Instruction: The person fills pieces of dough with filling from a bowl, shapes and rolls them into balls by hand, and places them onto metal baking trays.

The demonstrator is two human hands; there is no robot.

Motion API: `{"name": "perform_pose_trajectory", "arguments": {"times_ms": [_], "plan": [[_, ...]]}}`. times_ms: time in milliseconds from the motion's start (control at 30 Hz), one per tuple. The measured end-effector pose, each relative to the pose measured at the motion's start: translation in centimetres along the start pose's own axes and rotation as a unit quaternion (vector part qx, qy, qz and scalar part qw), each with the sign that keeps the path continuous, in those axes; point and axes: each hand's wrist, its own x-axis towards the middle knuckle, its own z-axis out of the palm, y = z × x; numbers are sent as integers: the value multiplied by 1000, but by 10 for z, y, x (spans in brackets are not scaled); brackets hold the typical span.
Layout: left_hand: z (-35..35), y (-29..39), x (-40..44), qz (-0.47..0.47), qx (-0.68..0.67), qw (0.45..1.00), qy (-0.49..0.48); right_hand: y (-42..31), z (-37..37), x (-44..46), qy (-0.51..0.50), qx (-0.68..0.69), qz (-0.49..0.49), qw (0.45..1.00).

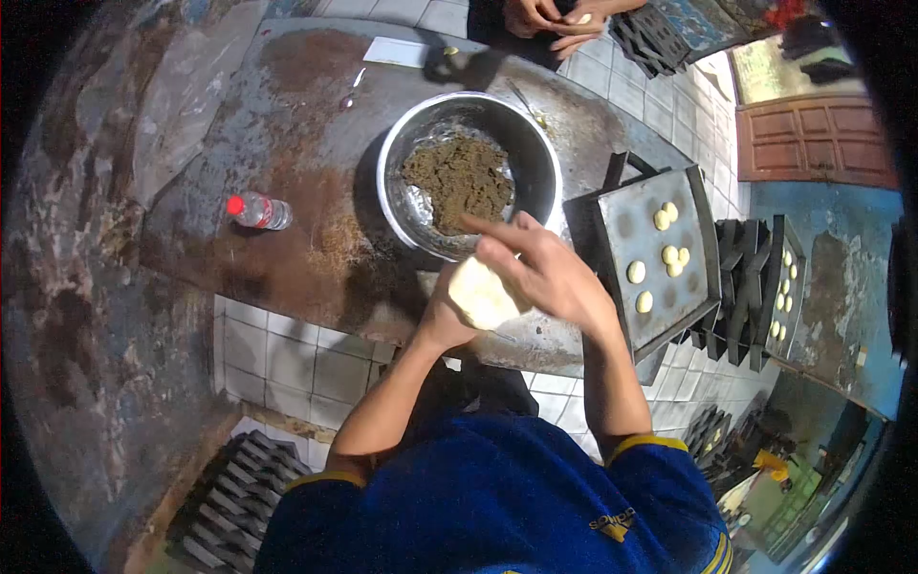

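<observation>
My left hand [446, 321] holds a flattened piece of pale dough [481, 295] in its palm, just in front of the bowl's near rim. Over the dough's right side is my right hand [559, 275], its index finger stretched toward the bowl and the other fingers partly bent. Whether it touches the dough I cannot tell. A large metal bowl [385, 177] stands on the table beyond both hands. Inside lies a crumbly brown filling [459, 180], heaped across the bottom.
Right of the bowl, a dark metal tray [620, 222] carries several small dough balls [636, 272]. More stacked trays [741, 292] stand farther right. A red-capped bottle [260, 211] is on the worn table [296, 105] at left. Another person's hands [550, 23] work beyond the far edge.
</observation>
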Motion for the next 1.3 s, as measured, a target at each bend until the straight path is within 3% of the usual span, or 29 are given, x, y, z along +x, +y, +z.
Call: {"name": "perform_pose_trajectory", "arguments": {"times_ms": [67, 133, 233, 267, 300, 333, 433, 633, 700, 767, 867, 933, 967, 1000, 1033, 1100, 1167, 1200, 1267, 1300], "plan": [[-36, -1, -1, -48, 147, 988, -15, 32, 25, 58, 26, -3, -14, 1000], [-57, 16, -5, 4, 239, 969, 57, 66, 50, 127, 45, -117, -52, 991], [-83, 11, -20, 33, 263, 957, 121, 133, 94, 232, 52, -281, -137, 949], [-88, 7, -28, -55, 268, 948, 160, 152, 107, 257, 50, -282, -141, 948], [-95, 4, -35, -142, 269, 932, 198, 168, 118, 279, 37, -370, -167, 913], [-103, 3, -40, -161, 228, 941, 192, 174, 124, 292, 24, -456, -191, 869], [-122, -15, -56, -180, 171, 943, 221, 168, 120, 305, -42, -460, -187, 867], [-132, -41, -74, -218, 54, 941, 252, 206, 115, 333, -73, -464, -216, 856], [-129, -31, -70, -238, -64, 923, 295, 193, 107, 329, -81, -474, -214, 850], [-134, -50, -77, -254, -79, 919, 291, 185, 104, 327, -86, -484, -209, 845], [-136, -32, -71, -287, -125, 906, 285, 217, 109, 344, -14, -464, -282, 840], [-137, -17, -62, -302, -156, 896, 284, 220, 103, 349, -30, -402, -189, 895], [-139, -14, -58, -305, -95, 913, 252, 209, 96, 344, -28, -401, -190, 896], [-140, -11, -55, -307, -34, 926, 219, 189, 83, 333, -12, -225, -135, 965], [-139, -8, -53, -307, -31, 926, 218, 174, 73, 325, 4, -40, -74, 996], [-136, -2, -49, -309, -19, 920, 242, 160, 55, 307, -45, 20, -69, 996], [-137, -28, -49, -260, 10, 937, 232, 131, 45, 265, -143, 196, -25, 970], [-139, -36, -46, -212, 39, 951, 224, 120, 41, 247, -142, 195, -26, 970], [-135, -20, -23, -213, 78, 953, 201, 97, 35, 208, -249, 197, -63, 946], [-129, -10, -8, -215, 115, 954, 176, 62, 29, 179, -256, 191, -44, 947]]}}
